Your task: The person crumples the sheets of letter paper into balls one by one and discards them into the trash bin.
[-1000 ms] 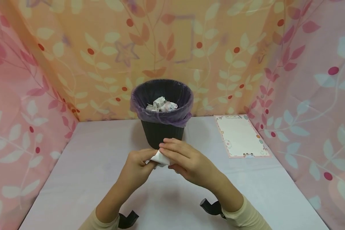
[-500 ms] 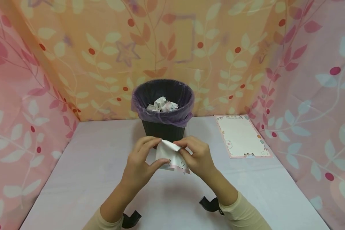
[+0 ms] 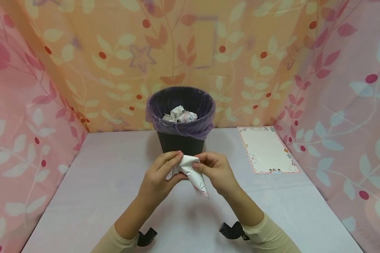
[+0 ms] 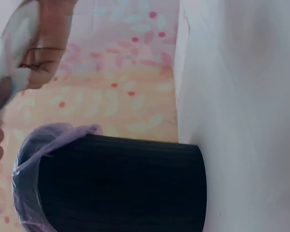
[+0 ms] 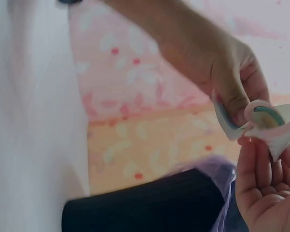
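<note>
Between both hands, above the table, is a folded and partly crumpled sheet of white paper [image 3: 194,174] with a pink printed edge. My left hand [image 3: 159,175] pinches its left side between thumb and fingers. On the other side my right hand [image 3: 216,172] grips the upper right part, thumb on top. One corner of the paper points down toward me. In the right wrist view the paper [image 5: 275,123] shows a curled, coloured printed border. Just beyond the hands stands a black trash bin [image 3: 180,142] with a purple liner bag [image 3: 190,129], holding several crumpled paper balls [image 3: 179,115].
A flat sheet of paper [image 3: 267,149] with a pink decorated border lies at the right back of the white table [image 3: 107,182]. Floral curtains [image 3: 114,70] enclose the back and both sides. Black wrist-worn mounts [image 3: 231,231] hang below the forearms.
The hands have moved apart from around the paper, showing more of it. Over the last half second the paper has been folded narrower, its lower corner now pointing down.
</note>
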Demonstrator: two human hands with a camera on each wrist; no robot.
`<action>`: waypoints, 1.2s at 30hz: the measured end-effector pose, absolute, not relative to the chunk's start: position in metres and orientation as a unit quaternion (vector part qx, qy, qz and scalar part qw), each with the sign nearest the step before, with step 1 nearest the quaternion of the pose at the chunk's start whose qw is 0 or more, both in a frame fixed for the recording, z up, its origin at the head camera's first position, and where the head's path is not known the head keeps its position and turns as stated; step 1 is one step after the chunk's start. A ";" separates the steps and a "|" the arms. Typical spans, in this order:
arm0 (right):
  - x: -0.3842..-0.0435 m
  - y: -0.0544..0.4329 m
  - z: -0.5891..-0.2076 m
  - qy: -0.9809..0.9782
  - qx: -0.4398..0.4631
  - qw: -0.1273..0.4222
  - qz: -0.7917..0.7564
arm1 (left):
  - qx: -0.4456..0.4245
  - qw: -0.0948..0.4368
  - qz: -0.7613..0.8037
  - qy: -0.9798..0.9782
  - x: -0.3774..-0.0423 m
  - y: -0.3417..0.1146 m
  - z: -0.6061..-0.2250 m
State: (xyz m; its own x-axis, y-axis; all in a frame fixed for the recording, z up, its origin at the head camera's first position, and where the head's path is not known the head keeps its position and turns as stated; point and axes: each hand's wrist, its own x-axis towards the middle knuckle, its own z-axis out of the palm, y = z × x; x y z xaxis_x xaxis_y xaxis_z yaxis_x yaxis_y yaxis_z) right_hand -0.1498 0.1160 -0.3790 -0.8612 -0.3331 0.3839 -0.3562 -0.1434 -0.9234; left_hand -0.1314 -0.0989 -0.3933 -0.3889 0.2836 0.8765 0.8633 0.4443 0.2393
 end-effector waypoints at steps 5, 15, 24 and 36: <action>-0.146 0.113 -0.378 -0.624 0.261 -0.063 0.734 | -0.416 0.433 -0.340 -0.724 -0.134 -0.104 -0.390; -0.142 0.135 -0.358 -0.762 0.499 0.149 0.386 | -0.408 0.294 -0.371 -0.781 -0.133 -0.122 -0.379; -0.146 0.121 -0.363 -0.696 0.557 0.326 0.314 | -0.385 0.250 -0.471 -0.753 -0.131 -0.114 -0.386; -0.149 0.113 -0.380 -0.701 0.473 0.382 0.373 | -0.351 0.111 -0.561 -0.742 -0.121 -0.106 -0.381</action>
State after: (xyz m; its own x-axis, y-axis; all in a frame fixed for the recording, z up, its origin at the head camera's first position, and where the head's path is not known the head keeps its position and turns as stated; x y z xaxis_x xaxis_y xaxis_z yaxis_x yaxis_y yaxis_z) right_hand -0.1494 0.1128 -0.3803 -0.2618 -0.3780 0.8880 -0.9478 0.2744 -0.1626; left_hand -0.1215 -0.1063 -0.3811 -0.7288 0.3956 0.5589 0.6456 0.1250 0.7534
